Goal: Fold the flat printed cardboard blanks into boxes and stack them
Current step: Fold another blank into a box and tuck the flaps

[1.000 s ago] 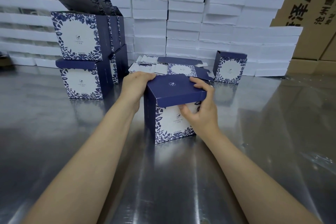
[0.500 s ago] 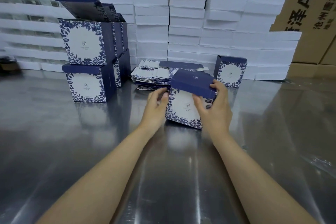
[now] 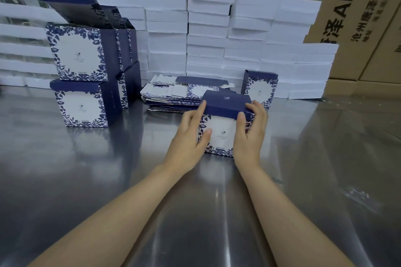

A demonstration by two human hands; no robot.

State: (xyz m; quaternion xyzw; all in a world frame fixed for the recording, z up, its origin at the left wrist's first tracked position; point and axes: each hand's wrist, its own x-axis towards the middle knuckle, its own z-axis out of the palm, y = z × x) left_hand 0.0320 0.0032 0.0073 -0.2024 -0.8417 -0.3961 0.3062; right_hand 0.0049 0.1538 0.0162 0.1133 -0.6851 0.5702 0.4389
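A folded navy and white floral box stands on the steel table, its navy lid flap folded over the top. My left hand holds the box's left side, thumb on the front face. My right hand grips the right side, thumb on the lid's front edge. Behind the box lies a pile of flat printed blanks. At the left stand stacked finished boxes, the top ones with lids open. One more folded box stands behind my right hand.
White foam blocks are stacked in a wall along the back of the table. Brown shipping cartons rise behind them. Crumpled clear plastic film lies on the table at the right.
The box has been pushed away from me toward the blanks and turned so its white front faces me. Both hands have shifted to its sides, with the lid now down.
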